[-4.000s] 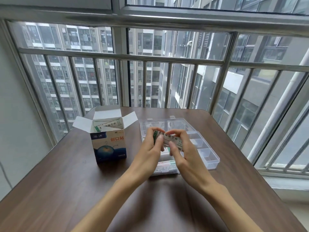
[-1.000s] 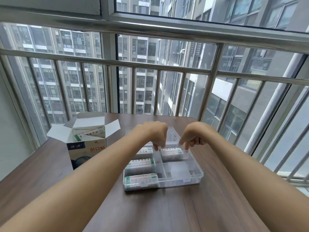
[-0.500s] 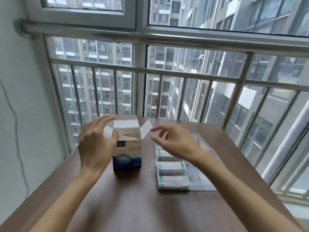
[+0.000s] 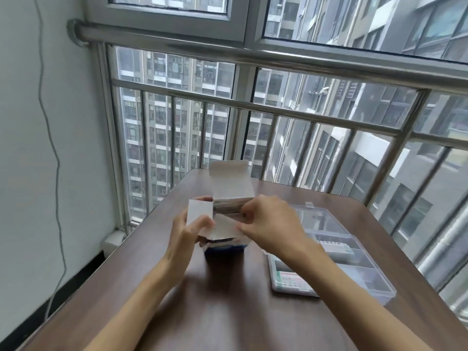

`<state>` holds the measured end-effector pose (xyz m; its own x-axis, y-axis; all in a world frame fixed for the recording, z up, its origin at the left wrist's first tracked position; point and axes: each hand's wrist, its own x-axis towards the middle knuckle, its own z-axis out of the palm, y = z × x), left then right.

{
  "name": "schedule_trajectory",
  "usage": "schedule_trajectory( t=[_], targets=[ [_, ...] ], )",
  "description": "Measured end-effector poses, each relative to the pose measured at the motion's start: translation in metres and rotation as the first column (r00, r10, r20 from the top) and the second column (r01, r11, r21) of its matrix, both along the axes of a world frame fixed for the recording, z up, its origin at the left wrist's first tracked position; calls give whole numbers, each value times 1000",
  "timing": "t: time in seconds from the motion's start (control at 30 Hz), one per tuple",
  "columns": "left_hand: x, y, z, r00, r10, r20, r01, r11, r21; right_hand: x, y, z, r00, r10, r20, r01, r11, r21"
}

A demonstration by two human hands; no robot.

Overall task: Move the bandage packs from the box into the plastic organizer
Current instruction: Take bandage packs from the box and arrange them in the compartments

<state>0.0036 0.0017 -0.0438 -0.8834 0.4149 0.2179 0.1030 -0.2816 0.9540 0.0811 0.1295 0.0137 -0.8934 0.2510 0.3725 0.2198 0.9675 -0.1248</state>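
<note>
Both hands had closed in on the box point(image 4: 225, 245) since half a second earlier, when they hovered apart above it, and the view had swung left to take in more of the wall point(image 4: 38, 148).

At far left, a thin cable point(image 4: 54, 158) ran down the pale wall. On the brown counter point(image 4: 228, 312), the left hand point(image 4: 187, 236) gripped the box's left side, its thumb curled over the near edge below the raised side flap point(image 4: 200, 211). The blue-and-white box stood upright with its flaps open and the tall rear flap point(image 4: 231, 181) standing up. Bandage packs point(image 4: 228, 205) showed as a stack inside the box mouth. The right hand point(image 4: 268, 224) reached over the box's right edge with fingers curled at the opening; whether they pinched a pack or a flap could not be told through the blur.

Just right of the box lay the clear plastic organizer point(image 4: 379, 290), lid open. One pack point(image 4: 334, 247) lay in a middle compartment and another point(image 4: 291, 277) in the near-left compartment. Behind the counter ran a steel railing point(image 4: 304, 112) across the window.
</note>
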Motion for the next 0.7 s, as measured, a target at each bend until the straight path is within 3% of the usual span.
schedule_trajectory(
  t=[0.1, 0.27, 0.33, 0.4, 0.47, 0.7],
  targets=[
    [3, -3, 0, 999, 8, -50, -7, 1000, 27, -6, -5, -1, 996, -4, 93, -4, 996, 85],
    [4, -2, -4, 999, 24, -44, -21, 998, 62, 13, 6, 2, 968, 202, 152, -193, 979, -72],
    [3, -1, -2, 999, 27, -44, -24, 997, 69, 22, 8, 4, 973, 230, 1, -230, 971, -67],
    [1, -1, -1, 999, 37, -38, -34, 997, 71, 24, 10, 3, 959, 222, -176, -207, 973, 103],
    [2, 0, -1, 998, 42, -44, -39, 997, 66, 19, 12, -1, 943, 254, -213, -205, 951, 230],
    [1, -1, -1, 999, 25, -35, -23, 998, 57, 1, 7, -10, 997, 79, 25, -83, 963, 256]
  ],
)
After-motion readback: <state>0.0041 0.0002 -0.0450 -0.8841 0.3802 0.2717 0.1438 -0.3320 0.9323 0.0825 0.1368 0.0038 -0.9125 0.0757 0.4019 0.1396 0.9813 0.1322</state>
